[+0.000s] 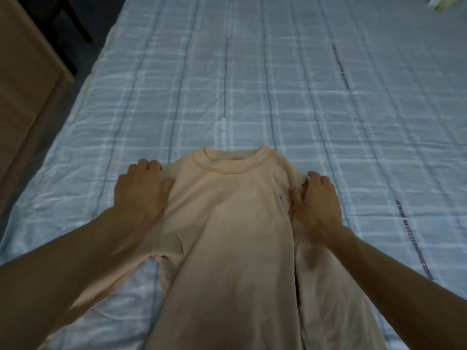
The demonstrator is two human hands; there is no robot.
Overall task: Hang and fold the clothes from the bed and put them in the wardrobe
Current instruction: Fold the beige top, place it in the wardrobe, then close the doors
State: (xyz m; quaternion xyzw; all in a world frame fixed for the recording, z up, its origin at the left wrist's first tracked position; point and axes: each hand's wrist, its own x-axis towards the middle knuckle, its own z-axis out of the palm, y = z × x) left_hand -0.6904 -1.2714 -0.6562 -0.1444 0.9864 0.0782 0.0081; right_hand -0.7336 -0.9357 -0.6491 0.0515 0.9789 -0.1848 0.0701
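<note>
**A:** Where is the shirt lying right now?

**B:** The shirt (pixel 232 223) is lying flat on the bed (pixel 252 84), with its collar pointing away and its hem running out of view at the near edge. The left hand (pixel 141 190) is gripping one shoulder and the right hand (pixel 316 200) the other. The fingers (pixel 147 164) are curling down over the fabric and the thumbs are lying on top.

**A:** What are you worrying about?

**B:** I'm expecting a lopsided fold. Cloth is bunching under the right hand, a loose flap is trailing beside the body panel, and the left sleeve is poking out under the forearm. If one hand is pulling harder than the other, the collar is probably going to skew, because soft knit slides easily on a sheet.

**A:** Is anything crowding the hands?

**B:** Not much. Bare sheet is stretching beyond the collar and off to the right. The bed's left edge is running near the left forearm, with a wooden cabinet (pixel 25 97) standing just past it. A pale object (pixel 444 6) is sitting at the far right corner, well apart.
</note>
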